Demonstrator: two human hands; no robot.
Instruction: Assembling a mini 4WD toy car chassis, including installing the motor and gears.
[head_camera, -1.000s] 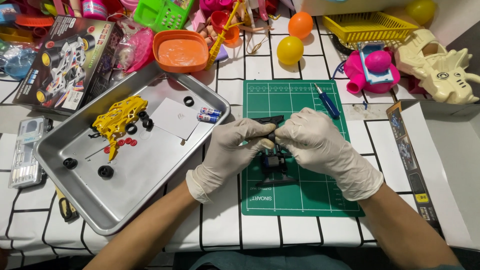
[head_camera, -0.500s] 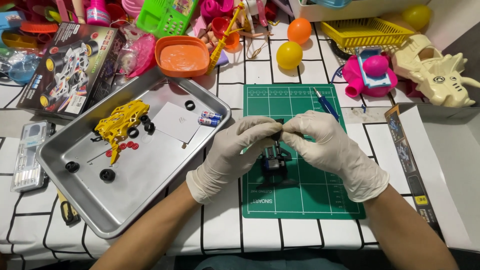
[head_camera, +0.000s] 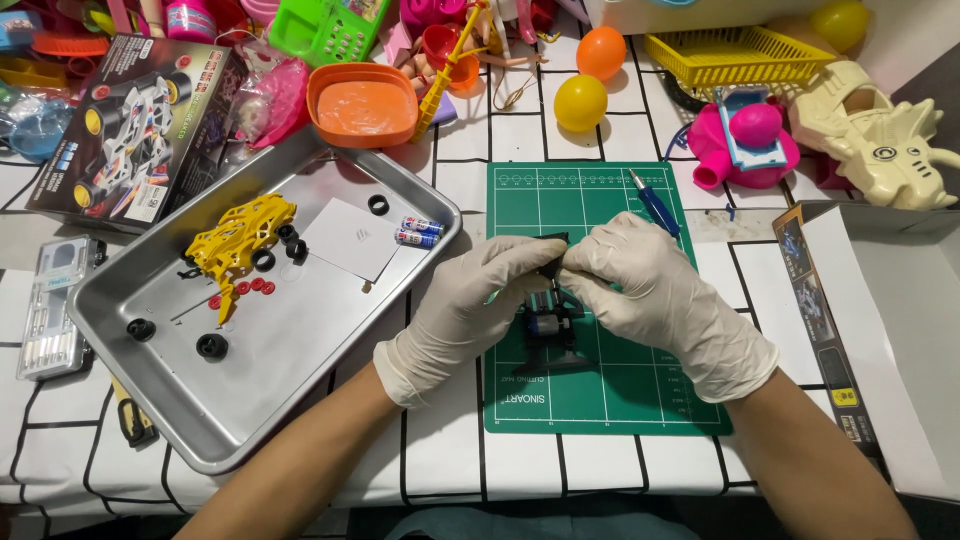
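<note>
Both my hands wear pale gloves and meet over a green cutting mat (head_camera: 610, 400). My left hand (head_camera: 470, 310) and my right hand (head_camera: 655, 295) pinch the top of a small black toy-car chassis (head_camera: 550, 330) that stands on the mat. A small silver motor shows in the chassis below my fingers. A blue-handled screwdriver (head_camera: 655, 205) lies on the mat just beyond my right hand.
A metal tray (head_camera: 250, 400) to the left holds a yellow car body (head_camera: 235, 240), black wheels (head_camera: 212, 346), small red parts, two batteries (head_camera: 418, 232) and a white sheet. A kit box (head_camera: 130, 130), orange bowl (head_camera: 362, 100), balls, a yellow basket and toys crowd the back.
My hands and the chassis have shifted slightly on the mat; the grip on the top of the chassis stays the same. Nothing in the tray has moved.
</note>
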